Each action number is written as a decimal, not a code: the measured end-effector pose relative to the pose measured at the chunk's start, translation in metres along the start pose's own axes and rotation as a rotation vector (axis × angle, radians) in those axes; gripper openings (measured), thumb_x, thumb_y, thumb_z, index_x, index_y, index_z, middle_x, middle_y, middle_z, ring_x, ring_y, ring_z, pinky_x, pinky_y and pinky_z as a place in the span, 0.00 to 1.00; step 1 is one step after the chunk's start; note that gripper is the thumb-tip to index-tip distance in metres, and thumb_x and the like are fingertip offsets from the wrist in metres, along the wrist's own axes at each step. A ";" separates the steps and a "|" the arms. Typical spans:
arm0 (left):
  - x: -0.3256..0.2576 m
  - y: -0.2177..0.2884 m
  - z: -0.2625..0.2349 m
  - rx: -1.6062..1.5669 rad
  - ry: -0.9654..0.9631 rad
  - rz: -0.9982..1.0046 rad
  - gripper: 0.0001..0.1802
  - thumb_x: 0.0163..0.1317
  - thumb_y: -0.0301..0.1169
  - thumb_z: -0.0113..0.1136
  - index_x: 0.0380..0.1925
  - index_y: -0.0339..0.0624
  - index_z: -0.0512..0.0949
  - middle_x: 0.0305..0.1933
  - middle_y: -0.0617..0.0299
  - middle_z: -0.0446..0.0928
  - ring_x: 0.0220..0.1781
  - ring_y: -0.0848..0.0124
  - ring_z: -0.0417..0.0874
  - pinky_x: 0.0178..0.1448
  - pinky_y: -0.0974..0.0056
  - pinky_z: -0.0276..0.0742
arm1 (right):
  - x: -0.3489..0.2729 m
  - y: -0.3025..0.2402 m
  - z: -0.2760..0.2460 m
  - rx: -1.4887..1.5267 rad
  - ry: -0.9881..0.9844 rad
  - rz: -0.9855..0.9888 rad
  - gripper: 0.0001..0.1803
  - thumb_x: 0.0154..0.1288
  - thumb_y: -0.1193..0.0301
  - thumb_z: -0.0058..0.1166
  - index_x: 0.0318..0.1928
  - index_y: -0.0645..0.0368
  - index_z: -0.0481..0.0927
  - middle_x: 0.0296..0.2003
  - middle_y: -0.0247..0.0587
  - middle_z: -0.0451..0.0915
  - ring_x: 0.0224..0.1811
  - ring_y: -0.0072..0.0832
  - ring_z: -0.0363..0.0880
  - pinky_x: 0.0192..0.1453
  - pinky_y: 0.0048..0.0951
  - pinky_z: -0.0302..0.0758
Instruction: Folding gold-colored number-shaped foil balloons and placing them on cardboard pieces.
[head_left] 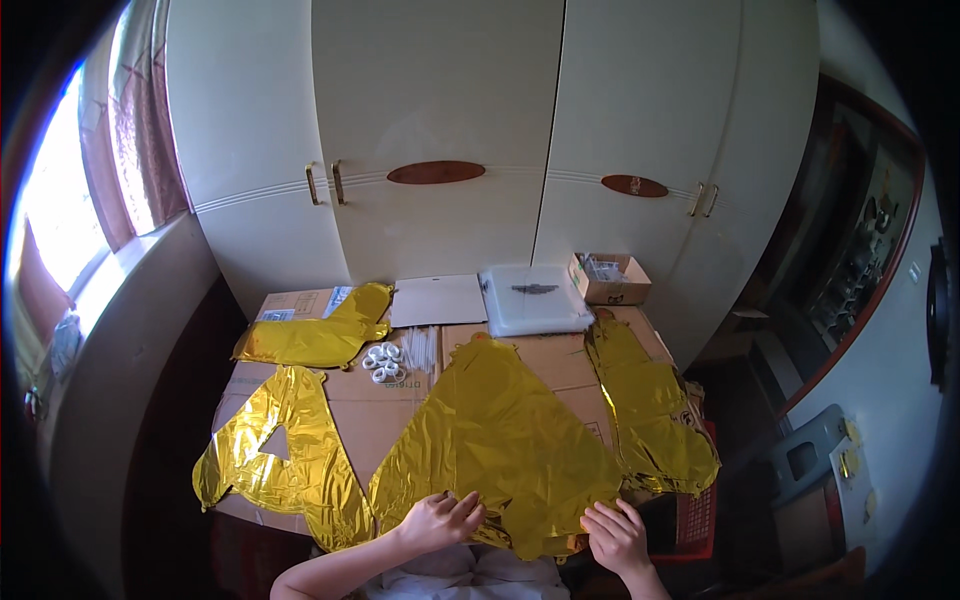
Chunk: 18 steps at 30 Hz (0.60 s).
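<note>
A large, flat gold foil balloon (500, 430) lies across the middle of the cardboard, its near edge reaching toward my lap. My left hand (440, 522) is closed at its near left edge, fingers curled on the foil. At the near right edge, my right hand (615, 537) grips the same balloon with bent fingers; its thumb is mostly hidden. To the left rests a flat gold foil balloon shaped like the letter A (300, 440), with a triangular hole. More flat gold foil pieces lie at the far left (310, 340) and along the right (645, 405).
White ribbon rolls (384, 362) and clear thin sticks (420, 348) lie behind the middle balloon. Farther back are a pale flat sheet (438, 301), a clear plastic pack (538, 302) and a small open box (612, 280). A red basket (697, 520) stands low at the right.
</note>
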<state>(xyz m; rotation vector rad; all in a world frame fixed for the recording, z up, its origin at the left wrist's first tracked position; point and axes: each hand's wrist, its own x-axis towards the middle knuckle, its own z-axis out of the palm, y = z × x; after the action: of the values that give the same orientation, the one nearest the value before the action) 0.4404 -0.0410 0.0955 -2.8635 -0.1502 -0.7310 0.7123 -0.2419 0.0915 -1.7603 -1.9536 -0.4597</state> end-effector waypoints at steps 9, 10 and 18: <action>-0.005 0.009 -0.001 -0.038 -0.046 -0.064 0.15 0.49 0.32 0.60 0.39 0.42 0.78 0.47 0.56 0.80 0.24 0.76 0.80 0.27 0.70 0.78 | -0.008 0.001 0.003 0.001 -0.026 0.027 0.10 0.51 0.75 0.57 0.36 0.53 0.85 0.41 0.31 0.85 0.50 0.28 0.81 0.61 0.43 0.70; -0.006 0.010 0.000 -0.040 -0.042 -0.058 0.15 0.49 0.32 0.60 0.39 0.42 0.78 0.47 0.56 0.80 0.25 0.76 0.80 0.27 0.70 0.77 | -0.009 0.002 0.003 0.002 -0.029 0.033 0.10 0.51 0.75 0.57 0.36 0.53 0.85 0.41 0.31 0.85 0.50 0.28 0.81 0.61 0.43 0.70; -0.008 0.008 0.002 -0.042 -0.063 -0.058 0.16 0.50 0.33 0.59 0.40 0.43 0.78 0.46 0.56 0.80 0.25 0.76 0.80 0.26 0.70 0.77 | 0.006 -0.008 -0.010 0.162 -0.070 0.069 0.13 0.51 0.72 0.54 0.39 0.52 0.85 0.42 0.31 0.84 0.51 0.30 0.80 0.62 0.44 0.69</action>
<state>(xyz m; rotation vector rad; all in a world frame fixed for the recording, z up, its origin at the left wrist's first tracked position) 0.4353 -0.0489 0.0884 -2.9344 -0.2302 -0.6622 0.7052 -0.2436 0.1034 -1.7551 -1.9124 -0.2123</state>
